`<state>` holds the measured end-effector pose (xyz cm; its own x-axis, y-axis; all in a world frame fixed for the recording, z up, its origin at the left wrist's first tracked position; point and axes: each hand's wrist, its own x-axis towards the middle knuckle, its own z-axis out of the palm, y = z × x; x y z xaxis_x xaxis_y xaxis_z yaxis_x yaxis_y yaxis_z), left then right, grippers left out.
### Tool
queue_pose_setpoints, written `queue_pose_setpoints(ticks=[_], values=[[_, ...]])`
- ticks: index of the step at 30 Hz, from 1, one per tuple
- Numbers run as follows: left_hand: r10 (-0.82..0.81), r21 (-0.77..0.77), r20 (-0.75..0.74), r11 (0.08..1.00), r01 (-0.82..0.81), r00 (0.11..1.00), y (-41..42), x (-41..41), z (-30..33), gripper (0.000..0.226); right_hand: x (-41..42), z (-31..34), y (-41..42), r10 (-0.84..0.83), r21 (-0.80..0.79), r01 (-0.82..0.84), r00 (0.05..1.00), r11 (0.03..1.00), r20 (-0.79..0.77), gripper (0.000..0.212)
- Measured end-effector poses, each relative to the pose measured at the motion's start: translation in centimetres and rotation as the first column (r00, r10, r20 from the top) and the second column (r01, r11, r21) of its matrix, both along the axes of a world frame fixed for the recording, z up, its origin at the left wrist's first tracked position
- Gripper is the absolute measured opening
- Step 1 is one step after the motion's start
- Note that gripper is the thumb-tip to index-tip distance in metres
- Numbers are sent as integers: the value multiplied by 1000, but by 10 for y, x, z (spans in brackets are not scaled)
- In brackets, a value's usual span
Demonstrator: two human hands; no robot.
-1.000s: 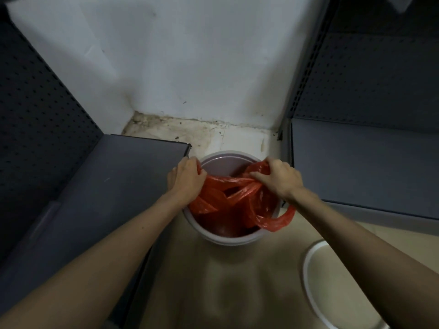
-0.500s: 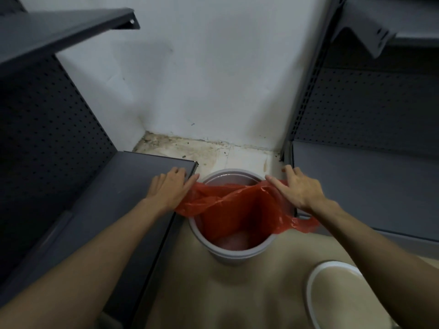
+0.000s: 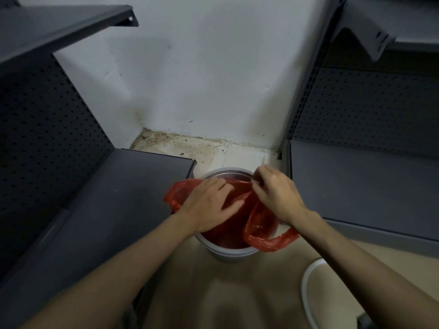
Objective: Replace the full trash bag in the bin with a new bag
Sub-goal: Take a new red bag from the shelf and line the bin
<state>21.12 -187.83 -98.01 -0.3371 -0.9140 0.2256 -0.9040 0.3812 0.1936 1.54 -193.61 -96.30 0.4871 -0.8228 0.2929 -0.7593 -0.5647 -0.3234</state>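
Note:
A round grey bin (image 3: pixel 228 254) stands on the floor between two shelf units. A thin red plastic bag (image 3: pixel 261 224) lies inside it, its handles spilling over the left and right rim. My left hand (image 3: pixel 209 205) rests flat on the bag over the bin's left side, fingers spread. At the back right rim my right hand (image 3: pixel 275 193) pinches the bag's upper edge. The bin's bottom is hidden by the bag.
Dark grey metal shelving with pegboard backs flanks the bin: a low shelf (image 3: pixel 118 198) on the left, another (image 3: pixel 361 186) on the right. A white wall (image 3: pixel 213 79) closes the corner. Part of a white ring-shaped object (image 3: pixel 306 288) lies on the beige floor at lower right.
Both hands moved inward from the bin's sides. The left hand now lies on top of the bag; the right hand shifted to the back rim, fingers pinched on the bag edge.

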Motion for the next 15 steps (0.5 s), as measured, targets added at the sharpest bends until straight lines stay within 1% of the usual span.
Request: queue_pose_setpoints(ticks=[2,3,4,6,9,12,13,15], values=[[9,85,107,996,-18,994,-1,-1,-7,58,0,-2,6,-47,125,37,996,991,73,12],[0,110,152,994,-16,988,0,1,-9,58,-1,-4,8,-77,164,61,993,985,90,13],[-19,118,175,993,-2,984,0,4,-11,53,-2,-4,10,-101,191,82,991,978,92,15],[-71,102,167,993,54,983,3,10,-13,37,-5,-6,15,-131,227,110,989,968,76,22],[-133,95,108,988,123,985,13,20,-13,22,-13,-7,19,-154,281,149,988,948,-2,26],[-184,90,83,980,177,979,25,29,-14,14,-22,-9,21,-132,295,162,984,942,-121,26],[-200,92,83,977,192,976,30,31,-13,13,-23,-8,22,-127,297,163,982,941,-138,29],[-229,96,104,971,219,968,39,32,-12,14,-25,-8,24,-114,284,158,980,946,-164,44]])
